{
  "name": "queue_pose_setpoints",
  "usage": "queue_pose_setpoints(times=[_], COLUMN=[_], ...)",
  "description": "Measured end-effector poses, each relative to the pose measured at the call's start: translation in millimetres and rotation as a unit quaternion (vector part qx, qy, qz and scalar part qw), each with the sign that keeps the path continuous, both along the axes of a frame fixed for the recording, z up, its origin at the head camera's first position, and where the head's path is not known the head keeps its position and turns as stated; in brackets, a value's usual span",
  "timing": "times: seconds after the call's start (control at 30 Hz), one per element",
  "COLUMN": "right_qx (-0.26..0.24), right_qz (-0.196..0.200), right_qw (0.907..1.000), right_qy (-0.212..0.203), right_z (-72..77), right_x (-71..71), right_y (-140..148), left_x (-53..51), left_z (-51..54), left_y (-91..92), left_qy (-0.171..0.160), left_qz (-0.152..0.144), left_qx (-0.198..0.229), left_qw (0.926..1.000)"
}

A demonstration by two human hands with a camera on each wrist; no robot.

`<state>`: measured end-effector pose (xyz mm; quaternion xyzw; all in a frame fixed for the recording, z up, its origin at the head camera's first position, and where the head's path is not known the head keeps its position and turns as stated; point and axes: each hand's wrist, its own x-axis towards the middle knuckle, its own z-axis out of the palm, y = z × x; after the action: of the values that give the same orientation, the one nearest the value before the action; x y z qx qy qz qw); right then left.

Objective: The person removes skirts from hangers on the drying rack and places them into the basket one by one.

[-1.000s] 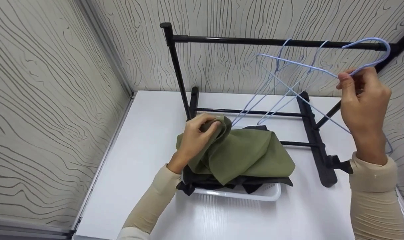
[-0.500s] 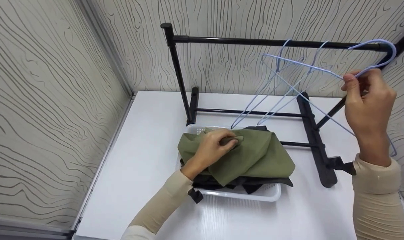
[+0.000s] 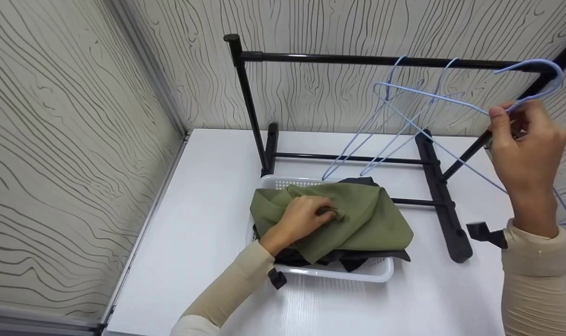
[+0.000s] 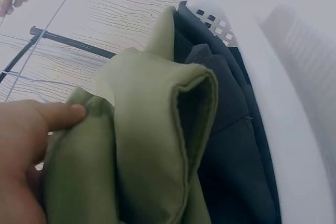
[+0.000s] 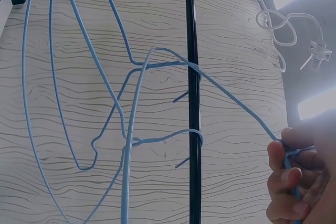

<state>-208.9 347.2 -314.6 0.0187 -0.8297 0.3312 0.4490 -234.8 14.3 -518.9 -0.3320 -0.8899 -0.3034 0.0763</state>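
My left hand [image 3: 306,215] pinches a fold of an olive-green garment [image 3: 371,224], which lies crumpled on top of dark clothing in a white basket. In the left wrist view, the thumb presses on one fold, and a hemmed opening of the green garment [image 4: 152,129] gapes beside it. Off to the right and higher up, my right hand [image 3: 528,144] holds a light-blue wire hanger [image 3: 451,100] by the neck below its hook. That hanger tilts, its frame slanting down past the wrist. In the right wrist view, the fingers [image 5: 286,179] curl round the blue wire.
Two more blue hangers hang from the top bar [image 3: 320,58] of a black clothes rack, behind the basket [image 3: 329,274]. Dark clothing [image 3: 353,257] pokes over the basket's front. The rack's right foot [image 3: 444,210] stands on the white table [image 3: 185,210], with patterned walls [image 3: 77,116] around.
My left hand has moved right and down over the green garment, and the raised fold has come down. My right hand has drifted slightly right and lower with the hanger.
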Motion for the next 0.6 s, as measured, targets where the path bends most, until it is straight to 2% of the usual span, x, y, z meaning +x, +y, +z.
queue_pose_setpoints(times=[0.17,0.3,0.6], right_qx=[0.008,0.010,-0.011], right_qz=[-0.014,-0.028,-0.040], right_qw=[0.9999,0.9995,0.9991], right_qy=[0.000,-0.002,-0.008], right_z=[-1.4,-1.6,-4.1], right_x=[2.7,4.9,8.1], right_y=[5.3,8.6,24.1], left_x=[-0.9,-1.0,-0.3], left_z=[-4.1,-6.3,-9.7], left_y=[-0.4,-1.7,-2.4], left_qy=[-0.020,-0.021,-0.034], left_qz=[0.005,0.006,-0.011], left_qx=[-0.027,-0.044,-0.059], left_qw=[0.9994,0.9988,0.9977])
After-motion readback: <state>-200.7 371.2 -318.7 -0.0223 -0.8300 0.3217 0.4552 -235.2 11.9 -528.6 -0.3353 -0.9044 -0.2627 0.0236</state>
